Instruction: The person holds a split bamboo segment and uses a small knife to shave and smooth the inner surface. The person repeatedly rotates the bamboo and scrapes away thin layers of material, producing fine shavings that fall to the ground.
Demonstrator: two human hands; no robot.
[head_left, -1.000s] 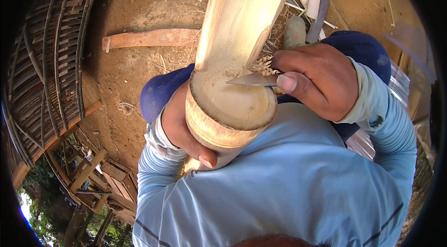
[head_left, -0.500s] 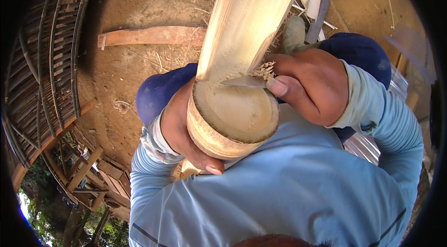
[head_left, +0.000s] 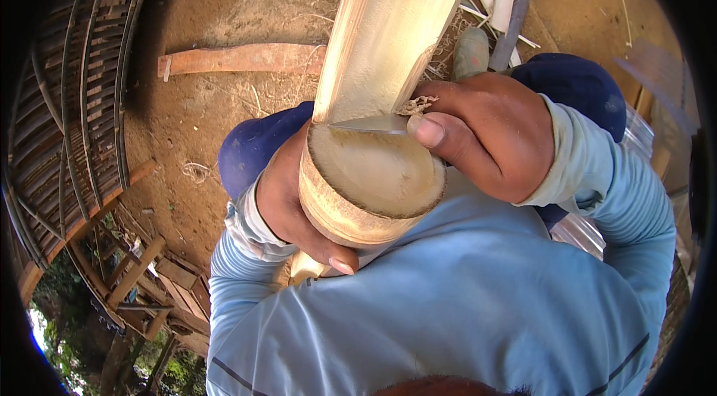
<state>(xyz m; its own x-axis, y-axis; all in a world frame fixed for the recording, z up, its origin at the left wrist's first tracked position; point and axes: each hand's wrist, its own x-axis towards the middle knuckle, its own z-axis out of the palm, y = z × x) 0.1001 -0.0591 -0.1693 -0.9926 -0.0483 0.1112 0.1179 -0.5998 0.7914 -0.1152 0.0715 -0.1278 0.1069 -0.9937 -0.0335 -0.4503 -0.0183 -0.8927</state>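
So the knife [head_left: 373, 129] has slid left over the bamboo [head_left: 351, 215] since a second ago. Its tip was over the round end, now it's up by the left rim, and my right hand [head_left: 489, 138] came along. The blade's also rolled, so I only see a thin line of it.

Right hand is closed tight, thumb and fingers pinched up close to the blade, with a wispy curl [head_left: 418, 104] bunched there. Left hand [head_left: 287, 194] is wrapped round the bamboo's left side, thumb along the near wall; its other fingers are hidden, so can't say where they sit. The bamboo is up in front of my shirt [head_left: 448, 284], round end facing me, long slab [head_left: 396, 30] sticking out away from me.

What worries me: the tip points at my left hand's side. If the edge catches on fibres and then lets go, it could skip over the rim towards those fingers. A loose left grip could let the bamboo twist. And leaning too hard might gouge the wood or split that slab.
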